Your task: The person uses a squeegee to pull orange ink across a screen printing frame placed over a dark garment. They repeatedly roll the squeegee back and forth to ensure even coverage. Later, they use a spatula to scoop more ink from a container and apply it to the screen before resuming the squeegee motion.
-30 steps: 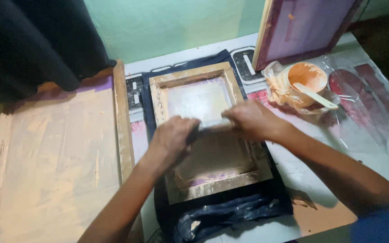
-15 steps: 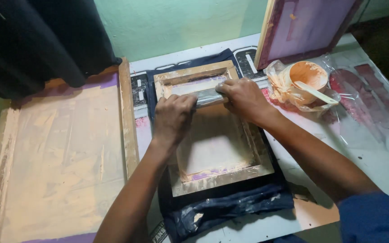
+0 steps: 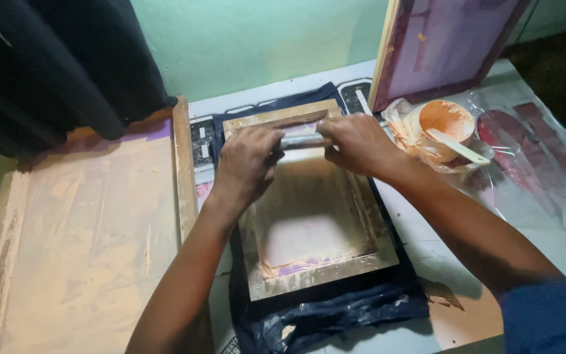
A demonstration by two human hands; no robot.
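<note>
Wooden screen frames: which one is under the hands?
The small middle frame, lying on dark cloth. The big one lies to its left; another leans on the wall.

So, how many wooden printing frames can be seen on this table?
3. A large frame lies flat at the left. A small frame lies on the dark cloth under both hands. A third frame leans upright at the back right, cut off by the picture's edge. Others may be out of view.

You see three wooden screen frames (image 3: 309,216), one squeegee (image 3: 299,139) in your two hands (image 3: 247,164), one dark shirt (image 3: 335,314), one paint cup (image 3: 443,128) right of your grip.
</note>
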